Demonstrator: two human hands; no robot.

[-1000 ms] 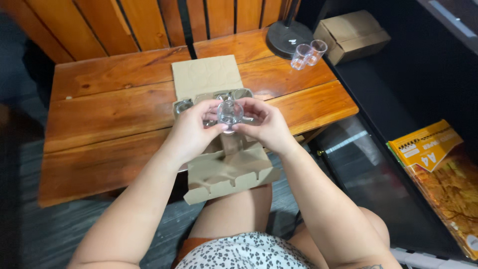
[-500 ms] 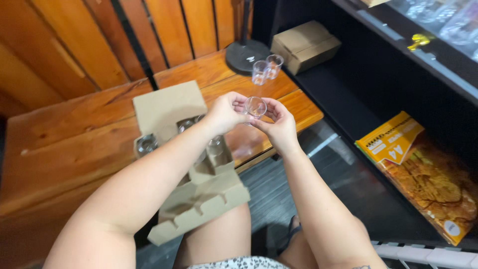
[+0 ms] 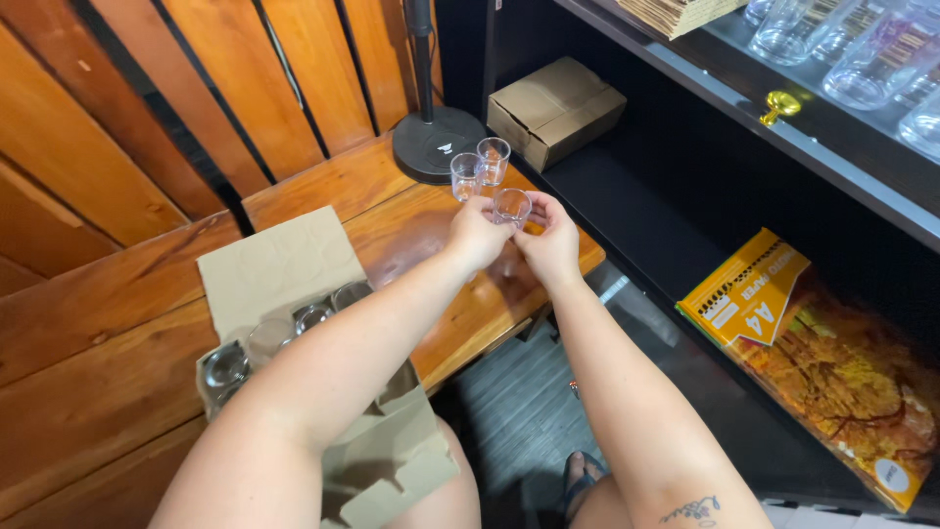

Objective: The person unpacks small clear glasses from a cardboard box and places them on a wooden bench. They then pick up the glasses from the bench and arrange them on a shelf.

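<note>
Head view: our left hand (image 3: 477,235) and right hand (image 3: 551,245) each keep a clenched grip on 1 small glass (image 3: 511,206) above the table (image 3: 117,323), near 2 glasses (image 3: 480,165).

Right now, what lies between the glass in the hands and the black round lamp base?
In the head view, two small clear glasses stand on the wooden table between the held glass and the lamp base.
</note>
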